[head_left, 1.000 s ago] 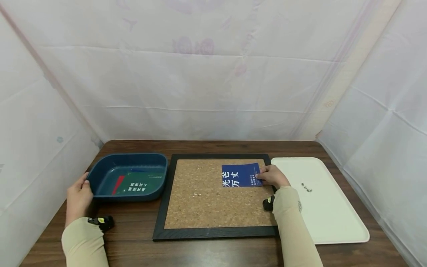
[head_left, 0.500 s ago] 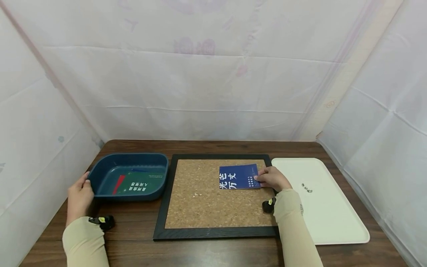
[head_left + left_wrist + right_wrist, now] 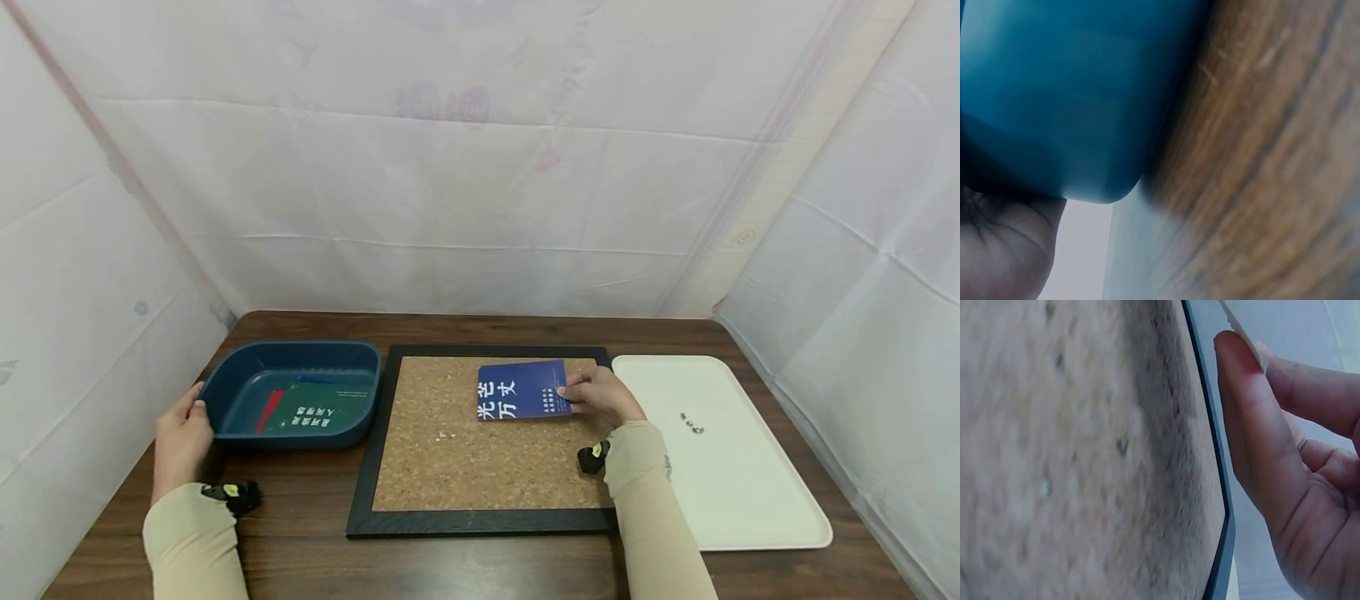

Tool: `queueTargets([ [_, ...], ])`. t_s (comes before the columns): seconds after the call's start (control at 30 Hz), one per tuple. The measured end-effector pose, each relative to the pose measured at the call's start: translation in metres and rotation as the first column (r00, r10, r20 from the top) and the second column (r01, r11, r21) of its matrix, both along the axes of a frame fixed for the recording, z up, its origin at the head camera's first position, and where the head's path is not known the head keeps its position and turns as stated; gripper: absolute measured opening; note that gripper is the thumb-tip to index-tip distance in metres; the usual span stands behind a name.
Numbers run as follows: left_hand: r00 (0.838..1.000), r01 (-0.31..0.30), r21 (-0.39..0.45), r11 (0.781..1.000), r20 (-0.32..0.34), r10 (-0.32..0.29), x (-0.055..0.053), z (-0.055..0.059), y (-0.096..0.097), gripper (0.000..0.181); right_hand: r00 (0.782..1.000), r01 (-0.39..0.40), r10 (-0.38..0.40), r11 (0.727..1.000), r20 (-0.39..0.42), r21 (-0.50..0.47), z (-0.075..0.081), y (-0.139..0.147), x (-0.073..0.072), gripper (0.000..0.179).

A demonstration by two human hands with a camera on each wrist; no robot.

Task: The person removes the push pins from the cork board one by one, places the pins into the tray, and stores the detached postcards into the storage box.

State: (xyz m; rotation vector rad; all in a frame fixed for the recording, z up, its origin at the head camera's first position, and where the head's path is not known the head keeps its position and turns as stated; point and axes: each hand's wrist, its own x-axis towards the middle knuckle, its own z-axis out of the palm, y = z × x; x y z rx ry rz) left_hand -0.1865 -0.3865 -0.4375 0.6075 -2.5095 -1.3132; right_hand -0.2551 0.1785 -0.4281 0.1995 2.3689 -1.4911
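Observation:
My right hand (image 3: 603, 396) pinches the right edge of a blue card (image 3: 521, 390) with white characters, over the upper right of a black-framed cork board (image 3: 442, 475). Seen from the right wrist, the thin card (image 3: 1246, 336) sits between thumb and fingertips, raised off the cork. At the left, my left hand (image 3: 182, 442) grips the left side of a dark blue plastic basin (image 3: 300, 442), thumb near the rim. A green card (image 3: 318, 407) with a red strip lies inside it. In the left wrist view the basin wall (image 3: 1085, 94) hides the fingers.
A white tray (image 3: 757, 475) stands at the right, close against the board, with several small shiny pieces (image 3: 692, 423) on it. Under everything is a dark wooden table (image 3: 420, 571). White sheeting (image 3: 480, 208) closes off the back and both sides.
My right hand has carried the blue card leftward across the cork board, and it now looks a little more raised. The left hand stays on the basin.

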Motion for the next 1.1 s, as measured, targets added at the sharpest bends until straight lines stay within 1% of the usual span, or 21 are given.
queueTargets([
  [0.1,1.0,-0.002,0.006,1.0,-0.004,0.002,0.0,-0.001,0.0,0.051,1.0,-0.002,0.002,1.0,-0.002,-0.022,0.004,-0.005,0.0,0.034],
  [0.3,1.0,0.003,0.007,1.0,-0.027,-0.002,0.0,-0.001,0.0,0.051,0.999,-0.008,0.006,0.998,-0.032,-0.064,0.009,-0.018,-0.001,0.035],
  [0.43,0.999,0.002,0.014,1.0,-0.039,-0.002,0.0,-0.001,0.001,0.051,1.0,-0.005,0.003,0.996,-0.025,-0.093,0.01,-0.028,-0.003,0.037],
  [0.57,0.999,-0.001,0.015,1.0,-0.041,0.001,-0.001,-0.002,0.001,0.051,1.0,-0.001,-0.002,0.996,-0.031,-0.087,0.01,-0.038,-0.005,0.035],
  [0.67,0.999,-0.001,0.019,1.0,-0.039,0.001,-0.001,-0.002,0.001,0.051,0.999,-0.026,0.022,0.997,-0.046,-0.073,0.012,-0.045,-0.005,0.03],
  [0.77,0.999,0.003,0.027,1.0,-0.042,-0.002,-0.001,-0.003,0.002,0.051,0.998,-0.047,0.043,0.995,-0.046,-0.088,0.015,-0.053,-0.005,0.026],
  [1.0,0.998,0.009,0.039,0.999,-0.057,-0.007,-0.001,-0.003,0.004,0.051,0.998,-0.06,0.056,0.988,-0.03,-0.14,0.02,-0.072,-0.007,0.03],
  [1.1,0.998,0.009,0.042,0.999,-0.055,-0.007,-0.001,-0.003,0.005,0.051,0.998,-0.064,0.059,0.982,-0.031,-0.178,0.022,-0.079,-0.006,0.03],
])
